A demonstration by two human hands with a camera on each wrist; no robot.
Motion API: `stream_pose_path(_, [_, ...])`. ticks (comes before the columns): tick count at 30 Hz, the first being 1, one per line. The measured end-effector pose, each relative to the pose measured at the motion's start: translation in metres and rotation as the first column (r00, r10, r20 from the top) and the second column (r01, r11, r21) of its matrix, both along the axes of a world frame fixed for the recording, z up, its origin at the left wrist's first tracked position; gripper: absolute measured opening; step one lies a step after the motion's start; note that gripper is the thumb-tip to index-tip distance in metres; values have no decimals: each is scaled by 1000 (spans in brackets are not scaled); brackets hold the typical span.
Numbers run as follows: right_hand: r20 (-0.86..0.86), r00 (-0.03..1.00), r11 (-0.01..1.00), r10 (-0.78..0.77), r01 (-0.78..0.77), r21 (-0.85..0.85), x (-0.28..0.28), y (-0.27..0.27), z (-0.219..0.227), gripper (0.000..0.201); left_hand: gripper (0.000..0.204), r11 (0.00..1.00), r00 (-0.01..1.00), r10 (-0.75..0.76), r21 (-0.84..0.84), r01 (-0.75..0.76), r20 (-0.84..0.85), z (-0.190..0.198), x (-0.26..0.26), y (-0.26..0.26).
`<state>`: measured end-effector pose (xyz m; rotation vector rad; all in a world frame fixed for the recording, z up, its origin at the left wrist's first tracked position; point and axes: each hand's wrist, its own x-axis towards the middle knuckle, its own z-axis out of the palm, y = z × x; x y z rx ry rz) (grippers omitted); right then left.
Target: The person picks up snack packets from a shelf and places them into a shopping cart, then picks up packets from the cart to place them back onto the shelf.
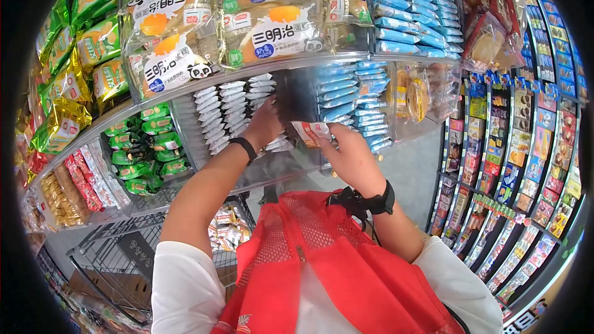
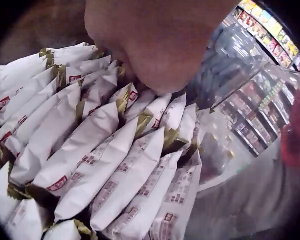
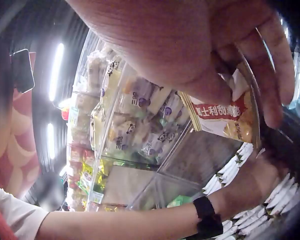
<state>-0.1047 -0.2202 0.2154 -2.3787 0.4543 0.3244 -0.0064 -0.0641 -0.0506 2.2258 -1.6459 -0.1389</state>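
Note:
My right hand [image 1: 354, 158] pinches a small wrapped snack packet [image 1: 307, 132] between thumb and fingers, just in front of the shelf bin. In the right wrist view the packet [image 3: 217, 114] shows a white wrapper with a red label and gold crimped ends. My left hand [image 1: 264, 126] reaches into the bin among rows of white snack packets [image 1: 235, 110], its fingertips out of sight. Seen from the left wrist, the heel of that hand [image 2: 150, 45] hangs over the tightly stacked white packets [image 2: 90, 142], which stand on edge. I cannot tell whether its fingers grip one.
Clear plastic dividers enclose the bin, with blue packets [image 1: 354, 96] on the right and green packets [image 1: 154, 139] on the left. Sandwich cakes [image 1: 272, 28] fill the shelf above. A wire cart [image 1: 111, 253] stands below left. Tall shelves [image 1: 513, 142] line the right side.

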Motion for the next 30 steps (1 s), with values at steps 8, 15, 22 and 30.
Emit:
stream_pose_path(8, [89,981,985,-171,168,33,-3,-19,-16,24,29,893,983,-121,418,168,-135,48,-16,3])
stream_pose_path(15, [107,990,961,94,-62,-269,32,-5,18,29,31,964,804,153,-95,-250,-574,95,-5,47])
stream_pose_path(22, [152,954,940,260,-214,-268,60,12,-9,30,24,826,668,562,287,-485,-489,151,-47,147])
stream_pose_path(30, [115,951,958,287,-288,-12,35,38,-87,19,18,789,652,615,325,-522,-445,139,-67,133])
